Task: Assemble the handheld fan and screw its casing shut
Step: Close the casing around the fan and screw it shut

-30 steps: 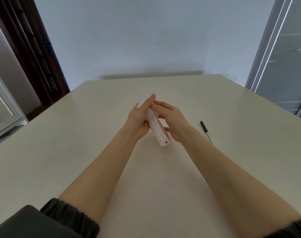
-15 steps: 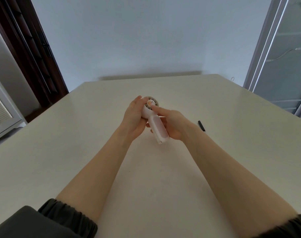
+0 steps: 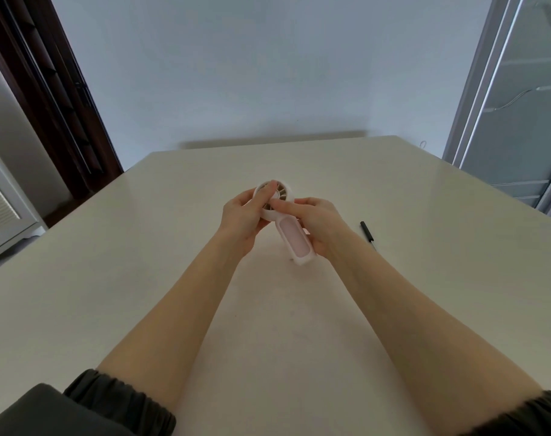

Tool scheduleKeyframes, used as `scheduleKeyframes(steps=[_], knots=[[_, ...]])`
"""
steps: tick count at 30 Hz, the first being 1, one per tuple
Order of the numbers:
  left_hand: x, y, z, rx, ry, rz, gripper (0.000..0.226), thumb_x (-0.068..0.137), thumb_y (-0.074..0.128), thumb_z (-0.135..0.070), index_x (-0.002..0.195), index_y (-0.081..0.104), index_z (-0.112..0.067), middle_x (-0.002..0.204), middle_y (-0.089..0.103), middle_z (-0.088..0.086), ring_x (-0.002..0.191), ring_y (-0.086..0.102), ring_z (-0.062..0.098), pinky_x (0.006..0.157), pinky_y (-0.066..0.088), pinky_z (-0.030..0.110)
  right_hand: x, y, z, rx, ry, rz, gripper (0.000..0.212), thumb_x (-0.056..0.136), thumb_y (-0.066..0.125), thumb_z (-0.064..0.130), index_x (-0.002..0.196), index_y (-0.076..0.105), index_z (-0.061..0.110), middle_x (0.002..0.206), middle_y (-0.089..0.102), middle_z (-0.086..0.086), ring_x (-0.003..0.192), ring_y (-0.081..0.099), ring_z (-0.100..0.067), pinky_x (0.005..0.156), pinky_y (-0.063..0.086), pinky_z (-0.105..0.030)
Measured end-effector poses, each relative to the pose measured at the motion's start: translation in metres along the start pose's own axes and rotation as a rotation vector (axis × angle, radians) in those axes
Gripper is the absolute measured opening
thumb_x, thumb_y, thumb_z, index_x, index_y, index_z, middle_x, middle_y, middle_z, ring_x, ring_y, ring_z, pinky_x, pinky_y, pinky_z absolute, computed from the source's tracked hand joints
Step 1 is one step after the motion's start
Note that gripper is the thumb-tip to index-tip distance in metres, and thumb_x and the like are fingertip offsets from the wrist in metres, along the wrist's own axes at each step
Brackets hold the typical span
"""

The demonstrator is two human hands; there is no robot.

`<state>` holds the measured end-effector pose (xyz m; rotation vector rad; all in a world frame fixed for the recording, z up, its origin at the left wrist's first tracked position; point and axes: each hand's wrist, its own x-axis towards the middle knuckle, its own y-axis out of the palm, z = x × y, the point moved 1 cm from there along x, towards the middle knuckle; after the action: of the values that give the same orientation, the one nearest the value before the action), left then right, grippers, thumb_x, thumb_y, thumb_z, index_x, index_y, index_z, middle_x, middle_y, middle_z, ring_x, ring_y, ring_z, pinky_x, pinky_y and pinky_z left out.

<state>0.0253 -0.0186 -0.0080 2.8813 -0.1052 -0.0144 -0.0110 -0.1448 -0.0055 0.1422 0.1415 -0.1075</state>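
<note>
Pale and bare-looking, the desk [image 3: 173,247] runs back to a plain wall, with a dark door frame off to the left and a glass panel to the right. Both hands hold the handheld fan [image 3: 286,228] up above the middle of the desk. The left hand [image 3: 242,215] curls round the round white head, one of its fingers [image 3: 264,193] lying across the grille, while the right hand [image 3: 315,221] grips the upper handle with a finger pressed on the rim where head meets handle. The fan's long axis runs slantwise: the head points away from the person and a little to the left, and the pink-panelled handle comes back toward the person and to the right, its butt end nearest the camera. The broad face with the pink panel is turned upward. A slim black screwdriver [image 3: 367,231] lies on the desk just beyond the right wrist, untouched. Judging from this, the casing halves are being pressed together or checked, and no screw is visible anywhere. The risks seem to be these: squeezing unevenly could leave one seam unseated, so a screw would later bind or strip; a finger on the grille could push it out of true; and letting go with the right hand to fetch the driver could let loose halves spring apart.
</note>
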Motion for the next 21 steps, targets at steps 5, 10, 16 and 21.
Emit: scheduleKeyframes(steps=[5, 10, 16, 21], knots=[[-0.0009, 0.0014, -0.0011, -0.043, -0.012, -0.032, 0.026, 0.086, 0.067, -0.027, 0.097, 0.065, -0.003, 0.096, 0.068, 0.011, 0.086, 0.067, 0.020, 0.079, 0.057, 0.027, 0.0004, 0.0012, 0.0017, -0.060, -0.033, -0.023, 0.053, 0.068, 0.084, 0.033, 0.109, 0.062, 0.008, 0.096, 0.069, -0.005, 0.072, 0.064, -0.013, 0.058, 0.050, -0.026], [0.0038, -0.0026, -0.0003, -0.329, -0.052, -0.205, 0.030, 0.089, 0.064, -0.026, 0.105, 0.060, -0.001, 0.110, 0.064, 0.015, 0.100, 0.064, 0.025, 0.082, 0.056, 0.033, -0.0013, -0.0008, 0.0066, 0.035, 0.126, 0.153, 0.038, 0.084, 0.068, 0.036, 0.109, 0.063, 0.008, 0.094, 0.070, -0.013, 0.074, 0.069, -0.025, 0.073, 0.060, -0.035], [0.0041, -0.0036, 0.0001, -0.413, -0.077, -0.241, 0.040, 0.092, 0.057, -0.034, 0.113, 0.054, 0.001, 0.119, 0.061, 0.017, 0.108, 0.062, 0.028, 0.081, 0.056, 0.033, 0.0024, 0.0020, 0.0043, 0.083, 0.018, 0.175, 0.018, 0.092, 0.061, 0.017, 0.094, 0.063, 0.000, 0.095, 0.065, -0.019, 0.074, 0.066, -0.024, 0.073, 0.060, -0.028], [-0.0045, 0.0047, -0.0019, -0.193, -0.148, 0.002, 0.036, 0.087, 0.065, -0.030, 0.110, 0.058, -0.004, 0.105, 0.067, 0.013, 0.089, 0.069, 0.022, 0.067, 0.059, 0.027, 0.0054, -0.0021, 0.0029, 0.103, -0.057, 0.158, 0.029, 0.094, 0.057, 0.021, 0.105, 0.063, -0.005, 0.091, 0.064, -0.014, 0.070, 0.064, -0.018, 0.067, 0.059, -0.023]])
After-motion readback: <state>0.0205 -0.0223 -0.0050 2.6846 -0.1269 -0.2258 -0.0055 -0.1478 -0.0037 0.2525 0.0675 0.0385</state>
